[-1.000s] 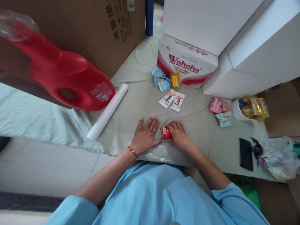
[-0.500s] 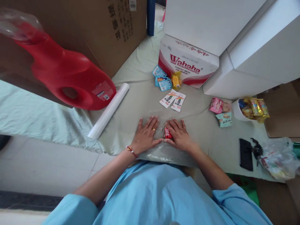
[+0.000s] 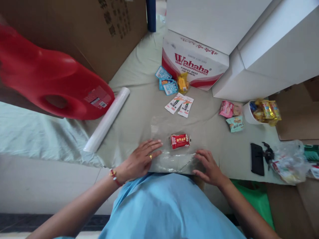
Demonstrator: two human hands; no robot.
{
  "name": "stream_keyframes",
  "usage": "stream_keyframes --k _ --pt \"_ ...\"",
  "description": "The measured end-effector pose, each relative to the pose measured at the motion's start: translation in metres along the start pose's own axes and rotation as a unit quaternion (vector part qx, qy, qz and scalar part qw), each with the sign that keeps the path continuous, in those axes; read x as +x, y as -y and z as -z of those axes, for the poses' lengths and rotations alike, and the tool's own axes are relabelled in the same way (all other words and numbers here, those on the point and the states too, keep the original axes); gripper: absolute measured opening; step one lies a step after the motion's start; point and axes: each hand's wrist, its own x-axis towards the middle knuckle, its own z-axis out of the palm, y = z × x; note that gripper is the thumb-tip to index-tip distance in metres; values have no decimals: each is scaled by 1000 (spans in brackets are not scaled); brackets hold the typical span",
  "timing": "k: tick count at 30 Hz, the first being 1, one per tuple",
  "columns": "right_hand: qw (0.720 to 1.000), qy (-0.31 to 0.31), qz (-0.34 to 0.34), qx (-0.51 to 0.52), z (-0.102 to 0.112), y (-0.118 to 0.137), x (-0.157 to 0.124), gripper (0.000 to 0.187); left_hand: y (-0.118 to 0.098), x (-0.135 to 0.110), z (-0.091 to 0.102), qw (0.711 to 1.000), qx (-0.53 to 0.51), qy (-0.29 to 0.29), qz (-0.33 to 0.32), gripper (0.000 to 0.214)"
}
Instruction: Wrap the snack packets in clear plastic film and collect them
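A small red wrapped snack packet (image 3: 180,140) lies on a sheet of clear plastic film (image 3: 164,127) near the table's front edge. To its left, my left hand (image 3: 143,157) rests over the film's left side, fingers stretched out and a ring on one of them. On the other side, my right hand (image 3: 208,167) is at the film's near right edge, thumb and fingers apart and slightly bent. Neither hand touches the red packet. Whether the fingertips pinch the thin film is not visible; both hands look open.
A white film roll (image 3: 107,121) and a big red jug (image 3: 57,79) are at left. Beyond lie two white sachets (image 3: 185,107), blue packets (image 3: 167,83) and a Wahaha carton (image 3: 194,61). Right are a white cup (image 3: 249,114) of snacks and a black phone (image 3: 257,159).
My hands have lifted off the middle and moved apart and nearer to my body. The red packet, partly covered before, now shows whole. The camera view has shifted slightly.
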Motion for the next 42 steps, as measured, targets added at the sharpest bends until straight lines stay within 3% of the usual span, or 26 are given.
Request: stream_keyframes --k 4,7,13,18,22,27,29,31,33,34,38,42 --pt "999 -12 -28 -17 -16 -6 -24 34 -6 -13 0 995 -56 78 -34 52" --pt "999 -21 -40 -2 -16 -10 -14 16 -7 -12 -3 995 -53 88 -19 23" --pt "999 9 -17 51 27 -18 27 14 -3 -1 2 984 -160 35 74 23" --pt "992 84 -38 89 58 -32 76 27 10 17 19 965 -174 -22 194 29" --pt "987 116 -57 97 54 -56 110 30 27 38 24 971 -83 -74 212 33" --pt "988 135 -62 40 37 -78 126 25 40 46 13 964 -20 -81 252 32" --pt "993 83 -79 -41 34 -74 125 22 41 46 6 962 -8 -79 262 31" --pt "988 -20 -105 -110 33 -59 120 24 41 45 1 959 2 -86 270 31" --pt "983 -101 -107 -111 30 -37 115 28 40 45 -4 956 6 -97 278 32" --pt "987 -108 -88 -85 26 -25 113 29 39 46 -6 953 7 -102 284 31" --pt "1000 17 14 -5 -2 9 115 33 35 47 -8 934 20 -159 318 23" --pt "994 85 -15 -69 -20 15 125 35 13 38 7 879 108 -294 360 20"
